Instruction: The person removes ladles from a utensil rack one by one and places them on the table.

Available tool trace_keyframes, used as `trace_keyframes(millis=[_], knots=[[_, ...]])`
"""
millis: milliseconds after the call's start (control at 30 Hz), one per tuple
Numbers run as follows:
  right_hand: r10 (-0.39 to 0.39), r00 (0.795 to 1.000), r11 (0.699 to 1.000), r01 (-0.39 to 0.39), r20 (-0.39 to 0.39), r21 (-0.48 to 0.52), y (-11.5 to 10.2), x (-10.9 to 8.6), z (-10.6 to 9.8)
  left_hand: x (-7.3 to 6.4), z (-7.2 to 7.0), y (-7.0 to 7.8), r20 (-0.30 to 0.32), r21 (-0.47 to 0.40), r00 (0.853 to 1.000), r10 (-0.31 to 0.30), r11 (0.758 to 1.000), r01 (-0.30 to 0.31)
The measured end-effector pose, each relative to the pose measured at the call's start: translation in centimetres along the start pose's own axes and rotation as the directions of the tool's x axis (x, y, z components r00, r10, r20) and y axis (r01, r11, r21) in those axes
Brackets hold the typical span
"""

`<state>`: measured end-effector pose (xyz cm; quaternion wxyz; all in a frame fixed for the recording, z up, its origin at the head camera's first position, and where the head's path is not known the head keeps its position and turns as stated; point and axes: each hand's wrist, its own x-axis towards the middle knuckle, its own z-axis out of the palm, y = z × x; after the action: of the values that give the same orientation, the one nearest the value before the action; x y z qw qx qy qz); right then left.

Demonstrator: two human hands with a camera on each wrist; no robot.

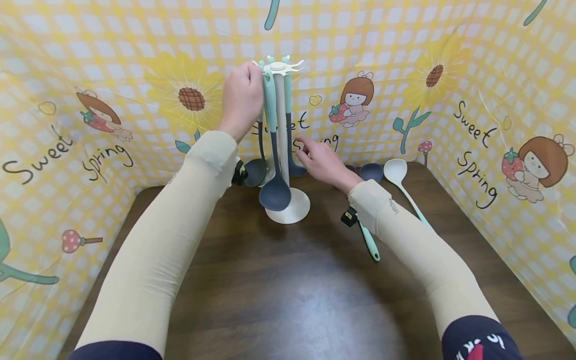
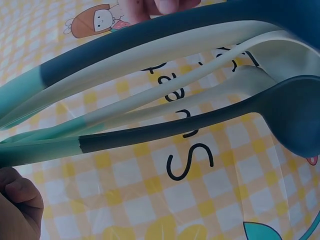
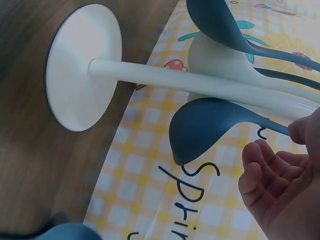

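Hanging looks like the step in hand: the near dark ladle dangles from the white stand toward the far middle of the bench.

And the grips?

The left grip is curled up beside the hook ring; I can't tell whether it pinches a mint handle. The right grip looks relaxed, just right of the stand, with nothing visibly held.

What does the next move call for?

I'd say seating the handle on its hook, then reaching right, where the white ladle lies.

Do the views differ?

Yes. The left wrist view shows a pale-bowled utensil that the head view mostly hides. Only the head view shows the hook ring and that white ladle.
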<state>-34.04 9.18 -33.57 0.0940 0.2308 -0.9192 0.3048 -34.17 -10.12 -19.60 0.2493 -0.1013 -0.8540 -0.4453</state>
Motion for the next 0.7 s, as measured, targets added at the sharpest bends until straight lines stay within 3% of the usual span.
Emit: trace_keyframes(millis=[200, 467, 700], knots=[[-0.015, 1.000, 1.000, 0.015, -0.016, 0.027, -0.5, 0.9, 0.5, 0.1, -0.1, -0.1, 0.005, -0.007, 1.000, -0.011, 1.000, 0.011], [-0.038, 0.999, 0.987, 0.041, -0.027, 0.156, -0.9, 1.8, 0.6, 0.0, -0.1, 0.0, 0.012, -0.009, 1.000, -0.013, 1.000, 0.013], [-0.026, 0.997, 0.986, 0.038, -0.075, 0.161, -1.0, 2.1, 0.7, -0.1, -0.2, 0.0, 0.016, -0.017, 1.000, -0.011, 1.000, 0.011]])
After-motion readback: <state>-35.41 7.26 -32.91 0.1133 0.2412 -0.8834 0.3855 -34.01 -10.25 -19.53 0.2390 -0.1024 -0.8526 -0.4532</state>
